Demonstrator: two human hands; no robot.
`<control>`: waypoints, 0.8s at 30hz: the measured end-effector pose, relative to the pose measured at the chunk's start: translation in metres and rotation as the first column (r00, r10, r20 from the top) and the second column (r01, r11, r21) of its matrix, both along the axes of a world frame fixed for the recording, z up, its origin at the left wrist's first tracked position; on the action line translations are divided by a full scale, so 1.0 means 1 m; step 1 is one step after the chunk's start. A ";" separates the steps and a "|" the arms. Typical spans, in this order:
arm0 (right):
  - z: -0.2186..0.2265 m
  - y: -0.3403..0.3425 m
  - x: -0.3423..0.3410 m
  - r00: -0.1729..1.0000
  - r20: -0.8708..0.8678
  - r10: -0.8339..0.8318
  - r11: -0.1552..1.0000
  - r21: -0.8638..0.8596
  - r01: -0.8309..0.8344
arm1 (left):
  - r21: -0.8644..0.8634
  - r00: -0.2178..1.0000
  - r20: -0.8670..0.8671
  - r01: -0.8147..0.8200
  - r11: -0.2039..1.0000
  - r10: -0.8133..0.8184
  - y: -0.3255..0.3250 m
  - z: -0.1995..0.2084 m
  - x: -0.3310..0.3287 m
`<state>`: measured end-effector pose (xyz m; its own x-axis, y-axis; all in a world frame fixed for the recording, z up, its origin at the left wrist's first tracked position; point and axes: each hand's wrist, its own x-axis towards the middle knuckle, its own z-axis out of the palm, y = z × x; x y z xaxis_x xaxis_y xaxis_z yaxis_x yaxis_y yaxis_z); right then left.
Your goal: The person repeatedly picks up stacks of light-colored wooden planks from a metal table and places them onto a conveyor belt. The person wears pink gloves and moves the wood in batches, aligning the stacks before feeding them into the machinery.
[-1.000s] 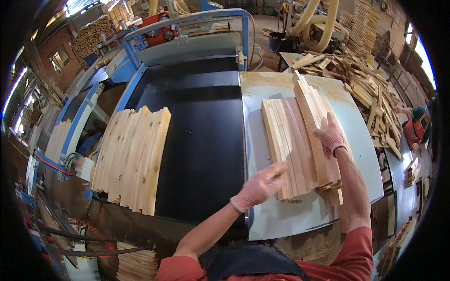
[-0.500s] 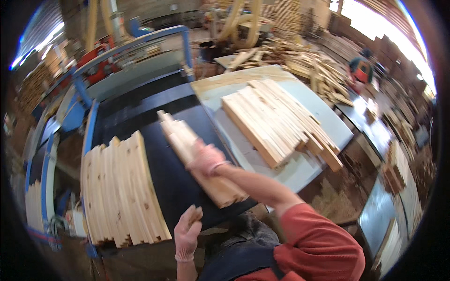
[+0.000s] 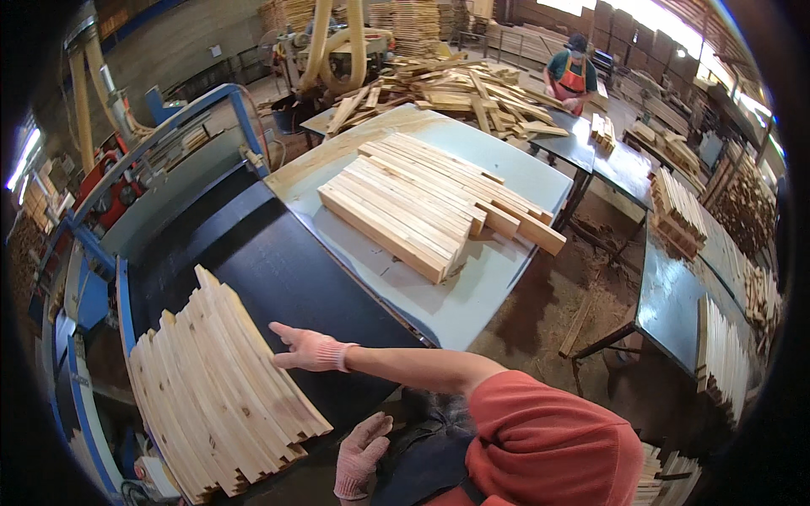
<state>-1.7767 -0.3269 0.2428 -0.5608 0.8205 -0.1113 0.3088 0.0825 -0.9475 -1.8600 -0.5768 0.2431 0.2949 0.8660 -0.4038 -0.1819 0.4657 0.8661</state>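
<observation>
In a cluttered workshop, a dark flat bed (image 3: 304, 278) adjoins a pale desk (image 3: 468, 308). A row of wooden strips (image 3: 219, 388) lies side by side on the bed; a second bundle of strips (image 3: 405, 207) rests on the desk. The person's gloved right hand (image 3: 312, 350), open with fingers apart, reaches the row's right edge; whether it touches cannot be told. The left hand (image 3: 363, 455), fingers loosely bent, hangs empty near the body.

Head-worn left fisheye, facing down and forward: wood strips (image 3: 221, 384) close below, pale desk (image 3: 468, 314) beyond, co-worker (image 3: 573, 78) far off.
</observation>
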 end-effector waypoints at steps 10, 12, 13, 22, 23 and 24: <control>-0.071 0.022 0.359 0.424 -0.378 -0.823 0.300 0.345 0.889 | 0.180 0.996 -0.024 0.090 0.979 -0.087 0.115 0.009 0.111; -0.066 0.037 0.404 0.337 -0.162 -0.927 0.260 0.368 0.893 | 0.229 0.999 -0.013 0.052 0.972 -0.050 0.146 0.005 0.140; -0.058 0.043 0.413 0.329 -0.041 -0.943 0.291 0.373 0.881 | 0.275 0.999 0.035 0.015 0.961 -0.026 0.162 -0.007 0.150; -0.064 0.062 0.426 0.498 -0.213 -0.841 0.483 0.118 0.867 | 0.543 0.794 -0.531 0.052 0.838 0.295 0.244 -0.051 0.220; -0.085 0.063 0.427 0.582 -0.203 -0.787 0.573 0.108 0.812 | 0.523 0.773 -0.536 -0.012 0.852 0.340 0.243 -0.048 0.218; -0.089 0.068 0.421 0.646 -0.182 -0.741 0.644 0.078 0.761 | 0.500 0.739 -0.545 -0.091 0.861 0.395 0.242 -0.043 0.212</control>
